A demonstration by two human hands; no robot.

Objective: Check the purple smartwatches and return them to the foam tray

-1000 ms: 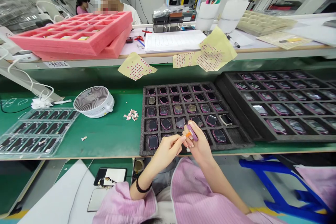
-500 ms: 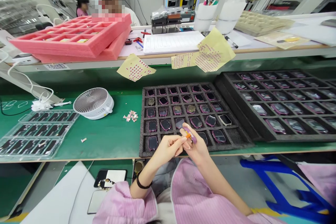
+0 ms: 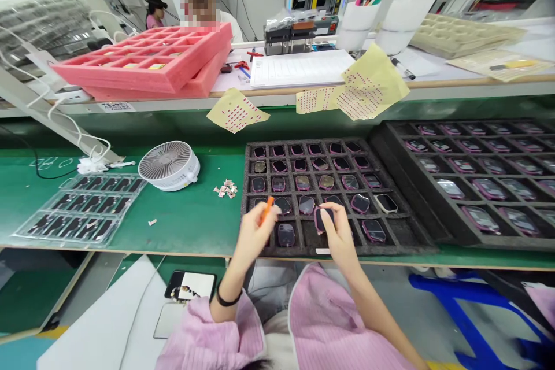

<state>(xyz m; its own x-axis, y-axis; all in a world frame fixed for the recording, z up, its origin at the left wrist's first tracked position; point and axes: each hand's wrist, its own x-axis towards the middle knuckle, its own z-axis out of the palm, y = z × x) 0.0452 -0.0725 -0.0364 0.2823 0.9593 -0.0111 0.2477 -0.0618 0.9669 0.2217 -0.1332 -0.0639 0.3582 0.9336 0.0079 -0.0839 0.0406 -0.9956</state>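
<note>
Under both hands a black foam compartment tray (image 3: 411, 233) lies on a green flat bench (image 3: 208, 219). The left hand (image 3: 255, 230) holds a slim orange stick (image 3: 266, 211); the right hand (image 3: 340, 228) holds a purple-rimmed square watch case (image 3: 322, 220). Left of the left hand — a heap of small pale flat pieces (image 3: 226, 188), then a white round plastic fan (image 3: 169, 165), then a clear plastic blister tray (image 3: 30, 225). Right of the right hand is a second black foam compartment tray (image 3: 416, 185). Beyond both hands runs a white shelf (image 3: 277, 96) — stacked pink foam trays (image 3: 130, 81) on it, ahead-left of the left hand, a white cylindrical pen cup (image 3: 353, 26) ahead of the right.
</note>
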